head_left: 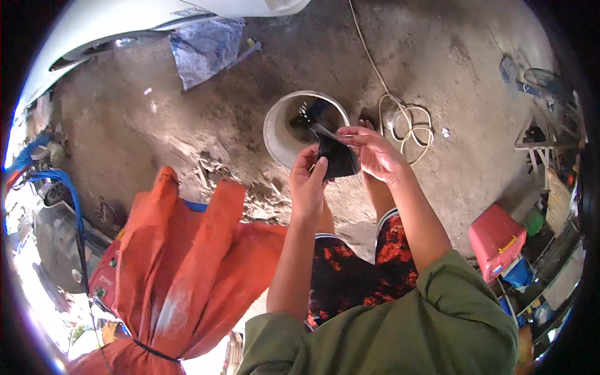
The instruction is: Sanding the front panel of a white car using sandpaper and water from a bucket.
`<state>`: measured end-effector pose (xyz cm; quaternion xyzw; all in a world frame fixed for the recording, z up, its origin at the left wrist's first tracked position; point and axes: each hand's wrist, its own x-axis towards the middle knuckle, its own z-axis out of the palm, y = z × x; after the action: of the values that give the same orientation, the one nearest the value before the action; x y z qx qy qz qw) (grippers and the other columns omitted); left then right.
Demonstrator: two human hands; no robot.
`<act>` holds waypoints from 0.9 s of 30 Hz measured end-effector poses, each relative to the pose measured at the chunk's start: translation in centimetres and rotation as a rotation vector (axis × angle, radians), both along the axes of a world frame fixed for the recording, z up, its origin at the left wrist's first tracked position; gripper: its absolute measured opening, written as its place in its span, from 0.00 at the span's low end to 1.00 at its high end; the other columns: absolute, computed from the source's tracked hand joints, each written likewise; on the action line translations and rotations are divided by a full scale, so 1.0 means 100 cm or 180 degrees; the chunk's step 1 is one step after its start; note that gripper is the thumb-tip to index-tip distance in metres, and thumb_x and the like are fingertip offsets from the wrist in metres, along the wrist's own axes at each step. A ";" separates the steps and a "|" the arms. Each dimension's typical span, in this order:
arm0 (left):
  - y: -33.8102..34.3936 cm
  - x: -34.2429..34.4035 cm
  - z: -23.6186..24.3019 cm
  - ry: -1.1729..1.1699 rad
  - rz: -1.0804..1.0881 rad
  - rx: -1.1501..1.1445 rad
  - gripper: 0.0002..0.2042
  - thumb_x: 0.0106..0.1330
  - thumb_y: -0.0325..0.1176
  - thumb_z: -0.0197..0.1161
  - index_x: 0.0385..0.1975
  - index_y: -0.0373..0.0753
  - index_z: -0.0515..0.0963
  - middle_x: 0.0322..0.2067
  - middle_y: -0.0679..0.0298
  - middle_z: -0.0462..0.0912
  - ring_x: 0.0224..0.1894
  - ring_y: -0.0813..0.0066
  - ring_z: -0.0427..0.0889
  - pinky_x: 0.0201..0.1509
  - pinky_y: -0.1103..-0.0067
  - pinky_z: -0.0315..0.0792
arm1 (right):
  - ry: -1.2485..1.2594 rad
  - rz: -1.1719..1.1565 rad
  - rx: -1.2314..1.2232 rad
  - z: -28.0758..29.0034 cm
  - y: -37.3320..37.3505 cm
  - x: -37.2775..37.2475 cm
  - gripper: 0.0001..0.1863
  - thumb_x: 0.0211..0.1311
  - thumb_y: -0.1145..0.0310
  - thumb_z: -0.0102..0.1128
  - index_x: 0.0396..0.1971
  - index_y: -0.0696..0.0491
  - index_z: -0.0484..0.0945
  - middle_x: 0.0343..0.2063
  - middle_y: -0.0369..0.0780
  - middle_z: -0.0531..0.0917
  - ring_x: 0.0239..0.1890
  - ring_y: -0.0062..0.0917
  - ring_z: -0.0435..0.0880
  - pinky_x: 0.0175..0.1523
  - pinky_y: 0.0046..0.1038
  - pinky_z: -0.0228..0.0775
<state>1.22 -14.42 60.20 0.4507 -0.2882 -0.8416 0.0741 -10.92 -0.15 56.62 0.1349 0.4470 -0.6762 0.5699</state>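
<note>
While the left hand (307,187) pinches the black piece (338,159) by its left edge, right hand (379,159) meets its upper right — grip there unclear.

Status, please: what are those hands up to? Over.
Left hand gripping black piece. Right hand at its edge. Pale bucket behind it, coiled cord to the right.

Small dark lettering (189,12) on the white vehicle (140,14) at the upper left of the frame, too blurred to read, faint pale marks on the red case (107,281) at lower left, likewise illegible.
</note>
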 end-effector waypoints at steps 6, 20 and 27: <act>0.043 0.020 -0.044 0.0198 -0.1897 -0.1901 0.14 0.58 0.16 0.57 0.43 0.34 0.77 0.32 0.62 0.77 0.35 0.75 0.78 0.40 0.80 0.73 | -0.1102 -0.0086 -0.0175 -0.014 0.046 -0.014 0.35 0.59 0.54 0.63 0.62 0.54 0.62 0.50 0.41 0.77 0.49 0.32 0.79 0.50 0.40 0.75; 0.062 -0.034 -0.051 -0.1204 -0.1031 -0.1089 0.05 0.64 0.23 0.57 0.36 0.36 0.71 0.31 0.69 0.74 0.32 0.84 0.71 0.35 0.85 0.67 | -0.0486 -0.1239 0.0476 -0.018 0.023 0.002 0.36 0.50 0.71 0.64 0.61 0.57 0.62 0.45 0.43 0.77 0.47 0.30 0.80 0.53 0.30 0.73; 0.030 -0.019 -0.120 -0.1296 -0.0771 -0.0549 0.07 0.65 0.29 0.59 0.37 0.35 0.72 0.29 0.67 0.75 0.29 0.83 0.72 0.31 0.84 0.68 | -0.0626 -0.1651 0.1108 -0.071 0.038 0.007 0.19 0.53 0.78 0.51 0.48 0.61 0.71 0.42 0.43 0.80 0.41 0.29 0.82 0.49 0.31 0.75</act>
<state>-0.70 -11.40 48.17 0.5652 -0.4198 -0.7085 -0.0487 -10.25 3.66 49.51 0.4044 0.4494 -0.6959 0.3875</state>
